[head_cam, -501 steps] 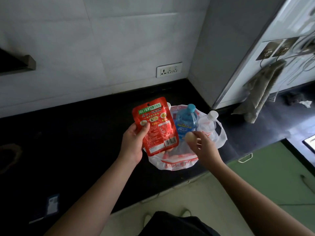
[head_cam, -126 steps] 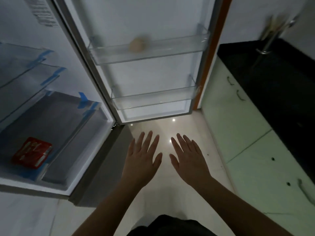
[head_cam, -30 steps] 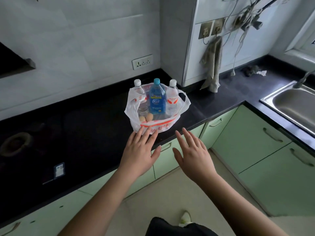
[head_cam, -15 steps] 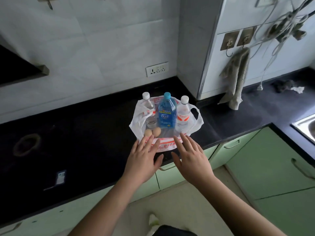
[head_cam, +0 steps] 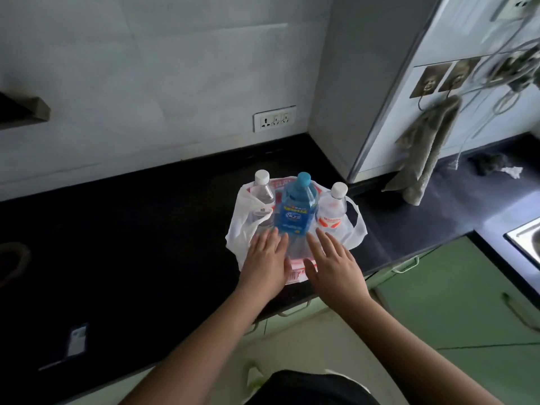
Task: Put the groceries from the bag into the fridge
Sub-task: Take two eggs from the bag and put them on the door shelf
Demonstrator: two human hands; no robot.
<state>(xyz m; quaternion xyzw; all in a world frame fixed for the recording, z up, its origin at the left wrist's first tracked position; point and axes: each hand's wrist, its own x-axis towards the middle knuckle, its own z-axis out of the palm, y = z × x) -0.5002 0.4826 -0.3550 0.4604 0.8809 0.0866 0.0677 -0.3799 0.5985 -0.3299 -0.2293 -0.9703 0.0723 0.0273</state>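
Observation:
A white plastic bag (head_cam: 241, 217) with red print sits on the black counter near its front edge. Three bottles stand upright in it: a clear one with a white cap (head_cam: 263, 194) on the left, a blue one with a blue cap (head_cam: 296, 209) in the middle, and a clear one with a white cap and red label (head_cam: 331, 209) on the right. My left hand (head_cam: 267, 263) lies flat over the bag's front left, fingers spread, covering the spot where the eggs were. My right hand (head_cam: 333, 266) hovers over the bag's front right, fingers apart. Neither hand holds anything.
The black counter (head_cam: 131, 244) runs left and turns right toward a steel sink (head_cam: 526, 244). A grey towel (head_cam: 423, 159) hangs from a wall hook. A wall socket (head_cam: 274, 118) sits above the counter. Green cabinet doors (head_cam: 453, 302) are below. A grey column (head_cam: 365, 83) stands behind the bag.
Both hands have moved forward from in front of the counter edge onto the bag's front. The two eggs seen earlier are hidden under my left hand.

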